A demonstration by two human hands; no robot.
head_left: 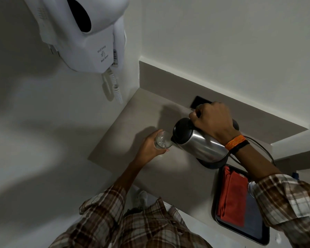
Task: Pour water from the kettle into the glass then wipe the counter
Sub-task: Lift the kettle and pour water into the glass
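The head camera looks down at a corner of the counter [150, 113]. The right hand [213, 120] is wrapped tight around the handle of the kettle [199, 142] and tips it over to the left, so the spout points down into the glass [162, 140]. The left hand [149, 147] is curled around the glass and keeps it right under the spout, so the water lands inside and not on the counter. The spout and the rim look like they touch or nearly touch. The glass is clear, so how much water is in it is hard to tell, and no stream shows. The kettle hangs just above its dark base [211, 163], which sits on the counter with a cord going off to the right. Near the person, a dark tray [258, 235] holds a folded orange cloth [233, 196]. That cloth is probably for wiping the counter after, and it lies close by so it is easy to grab.
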